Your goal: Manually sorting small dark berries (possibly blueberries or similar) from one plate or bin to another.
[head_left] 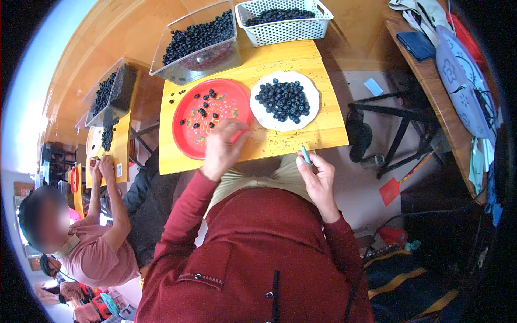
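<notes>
My left hand (222,146) is over the right rim of a red plate (186,142), its fingers loosely curled, apart and slightly blurred, with nothing visible in them. Scattered dark blueberries (202,112) lie on that plate. In my right hand (320,183), at the table's front edge, a short light-blue stick-like tool (305,154) is pinched between thumb and fingers; its exact kind I cannot make out. A white scalloped plate (295,127) holds a heap of blueberries (285,100) beside the red one.
Behind the plates stand a clear bin (188,74) and a white perforated basket (285,33), both with blueberries. Crumbs dot the yellow table (258,146). At left, a co-worker (99,242) handles something small. A black folding frame (396,118) and red flyswatter (390,191) are at right.
</notes>
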{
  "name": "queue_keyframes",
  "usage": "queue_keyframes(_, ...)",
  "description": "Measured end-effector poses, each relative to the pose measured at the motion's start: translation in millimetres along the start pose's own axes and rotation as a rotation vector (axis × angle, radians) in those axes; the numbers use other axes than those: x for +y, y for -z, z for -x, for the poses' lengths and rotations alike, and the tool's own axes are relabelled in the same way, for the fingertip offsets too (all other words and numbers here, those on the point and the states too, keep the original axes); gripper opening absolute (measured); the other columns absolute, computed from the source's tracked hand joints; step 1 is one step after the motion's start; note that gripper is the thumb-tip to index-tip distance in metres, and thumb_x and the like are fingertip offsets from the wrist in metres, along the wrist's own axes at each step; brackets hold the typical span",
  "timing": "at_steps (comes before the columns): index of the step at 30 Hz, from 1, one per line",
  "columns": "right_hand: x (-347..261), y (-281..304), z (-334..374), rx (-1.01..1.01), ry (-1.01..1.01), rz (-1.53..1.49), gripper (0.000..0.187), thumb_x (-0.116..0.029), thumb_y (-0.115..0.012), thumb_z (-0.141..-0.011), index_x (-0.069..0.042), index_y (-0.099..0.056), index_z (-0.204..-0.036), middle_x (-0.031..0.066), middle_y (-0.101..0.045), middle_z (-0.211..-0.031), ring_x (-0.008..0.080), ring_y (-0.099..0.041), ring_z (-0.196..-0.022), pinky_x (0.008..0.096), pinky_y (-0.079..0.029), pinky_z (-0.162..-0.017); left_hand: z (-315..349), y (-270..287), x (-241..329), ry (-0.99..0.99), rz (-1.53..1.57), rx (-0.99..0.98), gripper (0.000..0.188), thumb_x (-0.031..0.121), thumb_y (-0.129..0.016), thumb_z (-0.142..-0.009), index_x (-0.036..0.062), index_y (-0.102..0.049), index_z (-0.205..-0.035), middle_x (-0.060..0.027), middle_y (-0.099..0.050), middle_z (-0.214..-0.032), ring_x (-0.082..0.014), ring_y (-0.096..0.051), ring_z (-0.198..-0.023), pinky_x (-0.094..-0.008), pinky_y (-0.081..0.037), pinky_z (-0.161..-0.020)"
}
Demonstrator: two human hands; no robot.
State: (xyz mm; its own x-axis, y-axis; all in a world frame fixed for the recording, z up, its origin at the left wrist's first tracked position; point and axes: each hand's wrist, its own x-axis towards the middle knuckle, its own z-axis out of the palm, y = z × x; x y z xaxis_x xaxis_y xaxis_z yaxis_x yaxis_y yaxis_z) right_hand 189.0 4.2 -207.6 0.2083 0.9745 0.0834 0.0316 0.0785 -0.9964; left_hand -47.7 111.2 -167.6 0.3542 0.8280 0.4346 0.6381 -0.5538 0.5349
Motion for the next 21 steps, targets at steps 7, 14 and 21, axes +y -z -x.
queue_keyframes(7, -0.5, 20.1, 18.2, 0.101, -0.054, -0.003, 0.020, -0.012, -0.068, -0.094, 0.005, -0.070, -0.106, -0.0043, -0.060, -0.081, 0.0025, -0.049, -0.073, 0.0195, -0.041, -0.065, -45.4, -58.6, 46.2, -0.347, -0.036, -0.214, 0.025, 0.014, -0.071, -0.083, 0.0038, -0.067, -0.105, -0.0106, -0.065, -0.106, -0.0326, -0.059, -0.103, -0.0426, -0.051, -0.087)
queue_keyframes(14, 4.8, 31.4, 32.8, 0.192, -0.009, -0.011, 0.017, -0.010, -0.068, -0.094, 0.004, -0.069, -0.104, -0.0038, -0.062, -0.079, 0.0029, -0.051, -0.072, 0.0210, -0.043, -0.063, -58.3, -74.6, 43.4, -0.412, -0.140, -0.329, 0.021, 0.008, -0.065, -0.081, 0.0035, -0.068, -0.101, -0.0113, -0.066, -0.104, -0.0309, -0.061, -0.100, -0.0417, -0.053, -0.084)
queue_keyframes(21, 7.1, 35.3, 36.4, 0.161, -0.070, -0.046, 0.021, -0.012, -0.068, -0.094, 0.004, -0.070, -0.108, -0.0049, -0.061, -0.081, 0.0021, -0.049, -0.073, 0.0187, -0.041, -0.065, -59.6, -74.9, 43.0, -0.344, 0.001, -0.378, 0.017, 0.009, -0.066, -0.083, 0.0021, -0.067, -0.099, -0.0160, -0.064, -0.100, -0.0373, -0.064, -0.090, -0.0441, -0.053, -0.079)
